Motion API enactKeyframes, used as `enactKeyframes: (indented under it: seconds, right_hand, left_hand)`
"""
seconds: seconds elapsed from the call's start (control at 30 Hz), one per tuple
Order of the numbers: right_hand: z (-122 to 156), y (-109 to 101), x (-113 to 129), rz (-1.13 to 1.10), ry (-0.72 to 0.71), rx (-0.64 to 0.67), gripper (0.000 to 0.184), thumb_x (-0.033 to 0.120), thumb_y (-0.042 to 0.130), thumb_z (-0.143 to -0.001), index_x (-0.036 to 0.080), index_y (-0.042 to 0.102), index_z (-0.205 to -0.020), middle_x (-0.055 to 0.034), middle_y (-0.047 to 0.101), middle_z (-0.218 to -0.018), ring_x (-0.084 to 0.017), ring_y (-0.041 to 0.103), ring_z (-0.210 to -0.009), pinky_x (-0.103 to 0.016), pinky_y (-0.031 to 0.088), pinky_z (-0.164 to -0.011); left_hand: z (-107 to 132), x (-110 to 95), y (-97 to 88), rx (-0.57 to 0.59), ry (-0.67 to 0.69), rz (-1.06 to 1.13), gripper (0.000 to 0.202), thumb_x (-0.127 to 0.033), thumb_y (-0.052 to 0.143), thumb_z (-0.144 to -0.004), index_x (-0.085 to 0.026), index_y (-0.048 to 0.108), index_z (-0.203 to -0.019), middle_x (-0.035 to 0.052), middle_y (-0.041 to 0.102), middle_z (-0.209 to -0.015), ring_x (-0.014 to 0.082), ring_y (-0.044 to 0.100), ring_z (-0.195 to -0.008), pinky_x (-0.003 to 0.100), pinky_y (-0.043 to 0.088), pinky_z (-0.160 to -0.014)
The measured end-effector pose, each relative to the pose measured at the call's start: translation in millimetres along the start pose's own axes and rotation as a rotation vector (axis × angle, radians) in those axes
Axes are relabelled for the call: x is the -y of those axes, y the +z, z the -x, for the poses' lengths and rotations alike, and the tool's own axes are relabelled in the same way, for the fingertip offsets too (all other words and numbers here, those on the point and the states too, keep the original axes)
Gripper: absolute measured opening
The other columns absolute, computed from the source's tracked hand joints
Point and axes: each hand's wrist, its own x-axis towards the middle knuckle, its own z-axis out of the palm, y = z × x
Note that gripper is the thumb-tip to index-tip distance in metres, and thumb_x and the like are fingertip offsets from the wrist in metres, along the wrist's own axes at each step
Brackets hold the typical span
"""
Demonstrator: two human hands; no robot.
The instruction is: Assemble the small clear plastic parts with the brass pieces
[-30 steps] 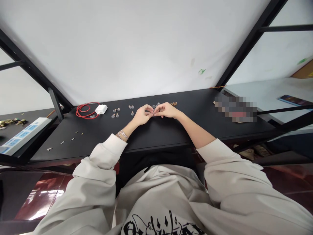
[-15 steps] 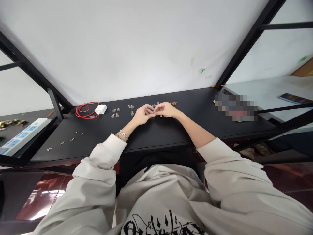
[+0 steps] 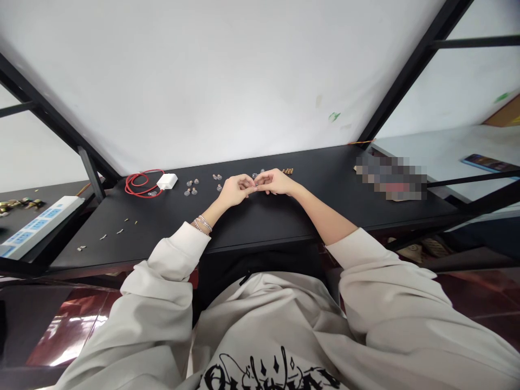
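Over the back half of the black table [image 3: 244,230], my left hand [image 3: 236,189] and my right hand [image 3: 277,182] meet fingertip to fingertip. Both are closed in a pinch around something tiny that the fingers mostly hide. Just behind the fingertips lies a small clear piece [image 3: 254,175], partly covered. Beyond my right hand sits a cluster of small orange-brown pieces [image 3: 288,171]. Left of my left hand are several small clear, round-ended pieces [image 3: 192,192], with a pair of similar clear pieces [image 3: 217,177] nearer to it.
A red cable [image 3: 132,187] coils beside a white charger [image 3: 167,181]. Small metallic bits [image 3: 120,231] lie at front left. A white power strip [image 3: 40,225] stands on the left, a blurred-out object [image 3: 392,179] on the right, and a phone [image 3: 489,163] beyond the black frame.
My fingertips have shifted very slightly against each other. Both hands stay pinched together in the same place, and the pieces on the table have not moved.
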Motion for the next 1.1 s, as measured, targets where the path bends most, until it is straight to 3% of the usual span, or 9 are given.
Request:
enactKeyframes:
  seconds: [0.3, 0.5, 0.8, 1.1]
  right_hand:
    - [-0.9, 0.2, -3.3, -0.059, -0.025, -0.024, 0.042, 0.038, 0.083, -0.072, 0.014, 0.080, -0.106, -0.0017, 0.067, -0.066, -0.009, 0.051, -0.046, -0.020, 0.034, -0.038]
    - [-0.2, 0.0, -0.5, -0.060, -0.033, -0.009, 0.048, 0.042, 0.084, -0.072, 0.013, 0.080, -0.110, 0.0001, 0.064, -0.060, -0.008, 0.048, -0.045, -0.021, 0.034, -0.041]
    - [3.6, 3.7, 11.3, 0.007, 0.008, -0.080, 0.044, 0.053, 0.080, -0.077, 0.011, 0.078, -0.091, 0.0004, 0.059, -0.056, -0.007, 0.045, -0.042, -0.022, 0.032, -0.040]
    - [1.9, 3.2, 8.6, -0.082, -0.008, -0.049, 0.039, 0.047, 0.086, -0.073, 0.013, 0.075, -0.090, -0.0016, 0.064, -0.062, -0.008, 0.051, -0.047, -0.020, 0.037, -0.039]
  left_hand:
    - [1.4, -6.9, 0.8, -0.078, -0.123, 0.007, 0.041, -0.019, 0.084, -0.071, -0.021, 0.050, -0.093, -0.0024, 0.073, -0.070, 0.0108, 0.060, -0.047, 0.024, 0.048, -0.052]
    - [0.1, -1.3, 1.0, -0.064, -0.082, -0.039, 0.039, -0.018, 0.085, -0.069, -0.020, 0.052, -0.090, -0.0023, 0.072, -0.072, 0.0101, 0.060, -0.050, 0.024, 0.047, -0.055]
    - [0.0, 2.2, -0.1, -0.046, -0.045, -0.062, 0.035, -0.024, 0.083, -0.070, -0.020, 0.054, -0.089, -0.0011, 0.072, -0.076, 0.0108, 0.059, -0.050, 0.026, 0.046, -0.055]
    - [2.2, -7.8, -2.1, -0.085, -0.044, -0.224, 0.028, -0.027, 0.084, -0.067, -0.019, 0.060, -0.078, -0.0014, 0.069, -0.084, 0.0094, 0.054, -0.057, 0.026, 0.044, -0.060]
